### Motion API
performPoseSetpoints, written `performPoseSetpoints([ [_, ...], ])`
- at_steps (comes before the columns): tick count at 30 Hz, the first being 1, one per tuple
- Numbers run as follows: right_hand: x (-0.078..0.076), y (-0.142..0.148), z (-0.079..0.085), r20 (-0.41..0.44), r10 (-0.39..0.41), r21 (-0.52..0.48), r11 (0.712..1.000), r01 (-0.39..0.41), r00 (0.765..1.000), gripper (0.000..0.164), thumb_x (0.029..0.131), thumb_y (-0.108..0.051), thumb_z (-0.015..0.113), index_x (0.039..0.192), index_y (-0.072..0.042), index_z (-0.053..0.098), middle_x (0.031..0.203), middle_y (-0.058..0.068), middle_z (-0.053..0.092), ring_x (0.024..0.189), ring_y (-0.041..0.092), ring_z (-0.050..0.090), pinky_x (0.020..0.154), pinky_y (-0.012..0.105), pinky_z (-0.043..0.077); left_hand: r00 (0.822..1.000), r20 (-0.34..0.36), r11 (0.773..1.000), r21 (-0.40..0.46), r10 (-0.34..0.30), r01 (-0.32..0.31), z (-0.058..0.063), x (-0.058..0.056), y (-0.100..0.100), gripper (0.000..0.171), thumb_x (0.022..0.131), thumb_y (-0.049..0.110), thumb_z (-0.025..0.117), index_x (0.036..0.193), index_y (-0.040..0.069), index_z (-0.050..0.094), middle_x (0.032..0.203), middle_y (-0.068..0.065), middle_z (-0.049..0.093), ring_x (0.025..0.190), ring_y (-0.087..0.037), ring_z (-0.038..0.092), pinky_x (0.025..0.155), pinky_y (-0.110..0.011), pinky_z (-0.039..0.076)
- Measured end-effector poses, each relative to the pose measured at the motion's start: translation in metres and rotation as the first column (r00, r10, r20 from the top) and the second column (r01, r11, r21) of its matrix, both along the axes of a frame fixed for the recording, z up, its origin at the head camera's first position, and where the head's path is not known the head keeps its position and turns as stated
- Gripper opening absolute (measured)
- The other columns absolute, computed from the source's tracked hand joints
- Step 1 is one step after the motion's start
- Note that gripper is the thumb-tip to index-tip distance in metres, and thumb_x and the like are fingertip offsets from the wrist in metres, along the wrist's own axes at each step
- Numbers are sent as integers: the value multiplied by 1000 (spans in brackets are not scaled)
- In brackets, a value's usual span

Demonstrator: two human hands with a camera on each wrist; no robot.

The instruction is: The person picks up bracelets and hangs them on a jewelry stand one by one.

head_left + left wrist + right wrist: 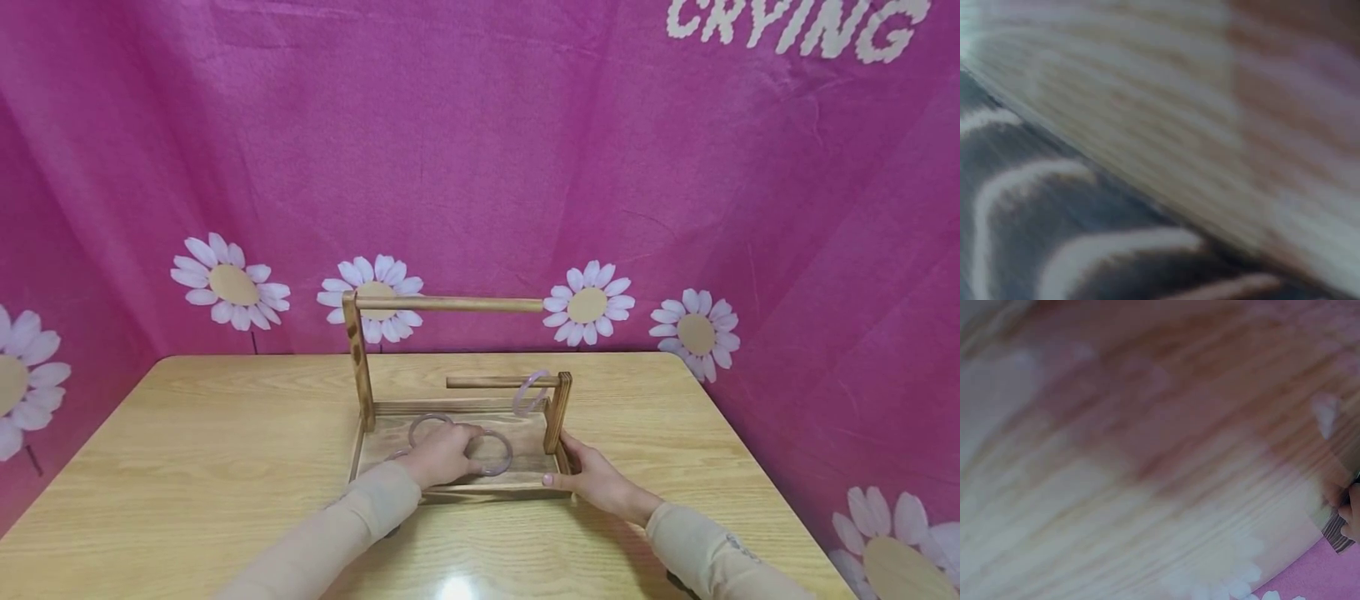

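Note:
A wooden bangle stand [555, 412] has a tray base, a tall left post with an upper rod, and a short right post with a lower rod. One lilac bangle [531, 393] hangs on the lower rod near its post. Over the tray, my left hand [442, 454] pinches the left side of a greyish-purple bangle [498, 472]. Another bangle [429, 417] lies behind that hand, partly covered by it. My right hand [600, 482] grips the tray's right end, thumb at the front corner. At the right wrist view's edge, some fingers [1350, 515] touch dark-grained wood.
The stand rests on a light wood table [187, 467]. A pink cloth [480, 167] with printed daisies hangs behind and at both sides. The left wrist view is blurred, with table grain and a dark striped surface [1029, 206].

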State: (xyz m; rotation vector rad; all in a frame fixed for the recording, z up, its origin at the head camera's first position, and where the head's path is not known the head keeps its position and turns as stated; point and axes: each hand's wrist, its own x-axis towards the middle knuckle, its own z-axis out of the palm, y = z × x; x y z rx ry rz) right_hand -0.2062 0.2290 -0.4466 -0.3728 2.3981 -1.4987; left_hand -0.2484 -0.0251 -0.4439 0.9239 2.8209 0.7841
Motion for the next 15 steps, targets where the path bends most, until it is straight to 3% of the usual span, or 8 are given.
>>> performPoseSetpoints([
  [8,3,-1,1,-5,5,6,1000,-4,1000,87,84,-17,65,144,6,6,148,28,14,134,43,18,110,55,20,1000,-8,1000,-17,-9,9,-2,0,2,57,75,29,74,121,-1,56,116,-13,64,105,-21,60,96,-37,48],
  [15,2,0,0,5,3,-18,1000,-3,1000,86,85,-17,64,145,4,7,149,27,15,135,41,17,111,55,19,997,-16,992,-102,-78,76,-2,-2,11,66,76,33,74,129,1,49,136,-14,48,123,-29,48,105,-38,39],
])
